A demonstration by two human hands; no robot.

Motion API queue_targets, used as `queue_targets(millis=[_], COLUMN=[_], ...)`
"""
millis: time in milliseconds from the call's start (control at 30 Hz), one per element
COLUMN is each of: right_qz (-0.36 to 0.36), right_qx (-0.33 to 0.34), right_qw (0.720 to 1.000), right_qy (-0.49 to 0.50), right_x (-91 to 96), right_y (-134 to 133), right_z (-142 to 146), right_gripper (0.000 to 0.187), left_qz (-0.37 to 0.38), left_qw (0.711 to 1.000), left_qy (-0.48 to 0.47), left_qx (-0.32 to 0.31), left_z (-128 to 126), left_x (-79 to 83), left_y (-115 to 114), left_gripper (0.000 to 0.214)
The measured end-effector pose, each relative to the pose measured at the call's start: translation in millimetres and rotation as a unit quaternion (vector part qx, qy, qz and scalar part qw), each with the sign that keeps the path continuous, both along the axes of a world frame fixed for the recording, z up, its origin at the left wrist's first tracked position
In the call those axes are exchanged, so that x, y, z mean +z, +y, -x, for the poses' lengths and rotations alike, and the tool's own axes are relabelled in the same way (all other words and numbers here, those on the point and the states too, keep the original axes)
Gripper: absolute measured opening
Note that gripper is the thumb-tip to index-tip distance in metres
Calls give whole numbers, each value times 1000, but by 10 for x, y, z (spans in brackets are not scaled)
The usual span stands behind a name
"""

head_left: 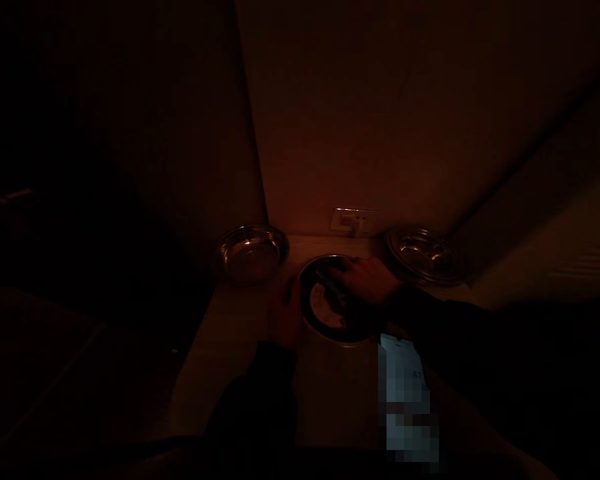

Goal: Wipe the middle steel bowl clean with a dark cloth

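The scene is very dark. A round metal pot point(330, 337) stands on a pale counter point(230, 360), with something pale inside it. My left hand point(283, 317) is wrapped against the pot's left rim and wall. My right hand point(367, 280) reaches over the far rim into the pot, fingers curled on a dark object I cannot make out. Both arms wear dark sleeves.
A shallow steel bowl point(251, 252) sits at the back left, a steel compartment plate point(424, 255) at the back right. A wall socket point(354, 221) is on the wall behind. A pale blurred card point(405, 400) hangs near my chest.
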State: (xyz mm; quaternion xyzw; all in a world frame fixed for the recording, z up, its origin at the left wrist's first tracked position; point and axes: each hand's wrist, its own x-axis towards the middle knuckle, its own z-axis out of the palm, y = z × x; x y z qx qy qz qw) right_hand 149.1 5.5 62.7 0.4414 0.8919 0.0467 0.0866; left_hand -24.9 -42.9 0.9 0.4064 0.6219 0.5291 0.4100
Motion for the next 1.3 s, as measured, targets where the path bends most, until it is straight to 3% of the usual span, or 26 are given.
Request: queue_targets(millis=[233,333,400,500,667,800,933,1100,1200,1300], right_qz=[48,64,59,37,20,8,11,70,103,105], right_qx=[-5,6,3,-10,-17,-50,-77,-31,20,28], right_qw=[996,991,989,988,989,994,994,993,989,987], right_qy=[73,114,133,150,143,97,74,92,106,119], right_x=[90,117,114,66,-43,-73,-112,-158,-154,-156], right_y=[-53,-75,-93,-108,-134,-167,-127,-143,-214,-188], right_z=[-127,-135,-106,-57,-75,-62,136,385,388,340], right_gripper=[38,29,21,25,47,34,33,33,28,29], left_qz=[-5,-5,-4,-9,-17,-21,-16,-3,-1,3], left_qw=[1000,1000,1000,1000,1000,1000,1000,1000,1000,999], left_qy=[-3,-6,-6,-3,-4,-9,-8,1,8,13], left_qx=[4,1,0,-4,-13,-10,-8,12,27,31], left_z=[-8,-11,-11,-8,-4,-4,-9,-36,-51,-47], left_x=[37,58,64,56,16,-16,-31,0,40,57], left_y=[-10,-21,-27,-28,-17,-13,-16,-17,-22,-27], left_gripper=[29,29,30,31,31,33,35,36,36,36])
